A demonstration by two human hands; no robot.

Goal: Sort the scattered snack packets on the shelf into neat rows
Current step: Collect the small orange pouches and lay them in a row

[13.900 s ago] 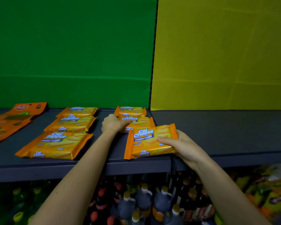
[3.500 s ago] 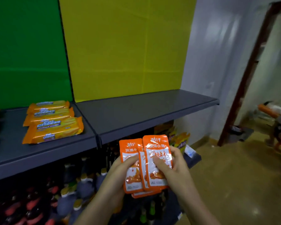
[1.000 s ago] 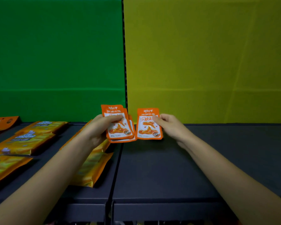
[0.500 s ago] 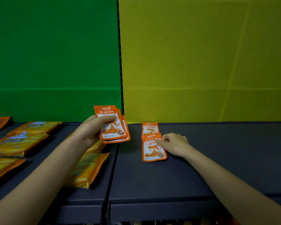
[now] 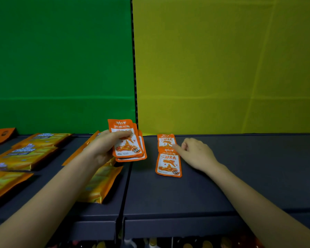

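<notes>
Snack packets [image 5: 169,162], two of them, lie in a column on our dark shelf [image 5: 240,176]. Our right hand [image 5: 197,153], loosely curled, touches them from 3 o'clock with one fingertip. At 9 o'clock, our left hand [image 5: 104,148] pinches a fanned stack [image 5: 128,142].

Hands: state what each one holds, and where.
Left hand holds orange packet stack by its left edge. Right hand holds nothing; fingertip touches shelf packets.
</notes>
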